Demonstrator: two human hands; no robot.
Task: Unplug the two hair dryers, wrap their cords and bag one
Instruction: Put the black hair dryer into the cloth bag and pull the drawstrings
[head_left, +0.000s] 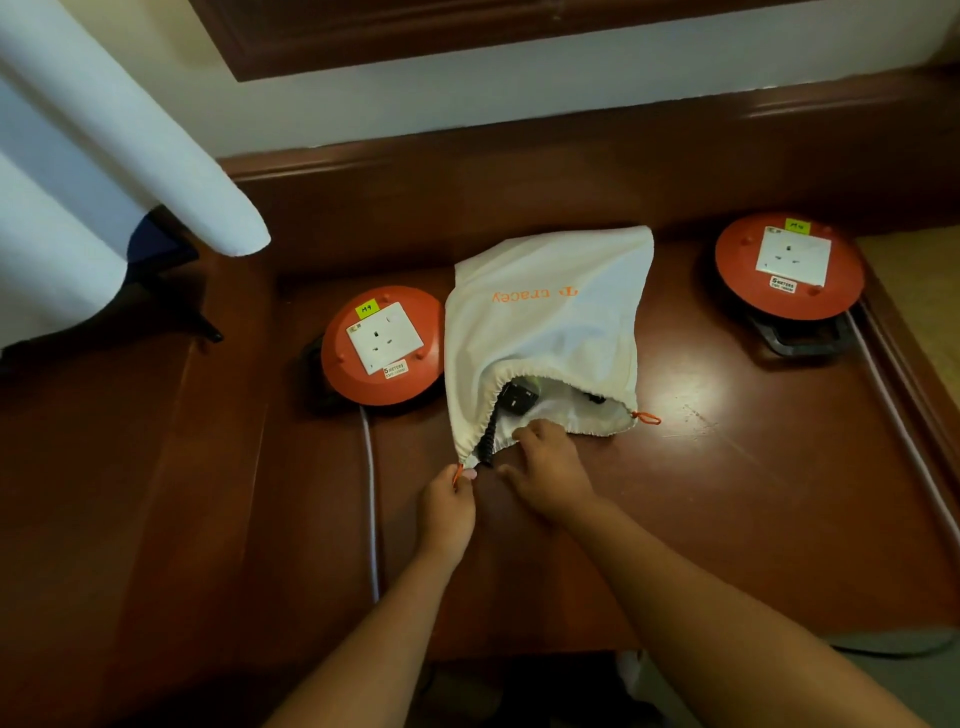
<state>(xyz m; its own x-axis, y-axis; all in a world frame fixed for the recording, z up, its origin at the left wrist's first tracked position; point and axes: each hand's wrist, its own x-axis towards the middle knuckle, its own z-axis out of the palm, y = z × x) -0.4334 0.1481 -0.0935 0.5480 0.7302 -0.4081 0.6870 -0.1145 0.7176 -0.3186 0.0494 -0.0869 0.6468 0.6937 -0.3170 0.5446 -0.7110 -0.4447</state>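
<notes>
Drawstring bag (545, 332), white cloth with orange lettering, lies flat on a dark red-brown wooden surface (727, 493), mouth turned toward the person, closed end toward the wall; serves as landmark for all entries below

Plug (517, 399), black, visible just inside the bag's open mouth; coiled black cord (487, 441) trails from it along the mouth's left edge and out at the near-left corner. Body of the hair dryer not visible, hidden by the cloth

Orange drawstring loop (647, 417) sticks out at the bag's right mouth corner, lying free on the wood

Left hand (449, 501), at the bag's near-left corner, fingers curled, pinching the orange drawstring end (457, 474) there

Right hand (550, 467), just near of the bag's mouth, palm down, fingertips on the lower hem; whether it grips the hem or only rests there cannot be told

Cable reel (382, 345), orange, with white socket plate and yellow label, touching or just beside the bag's left edge; its pale lead (371, 493) runs toward the person

Second cable reel (789, 265), same make, well apart to the bag's right, on a black stand

White padded board (130, 156), far left of the bag, tilted
</notes>
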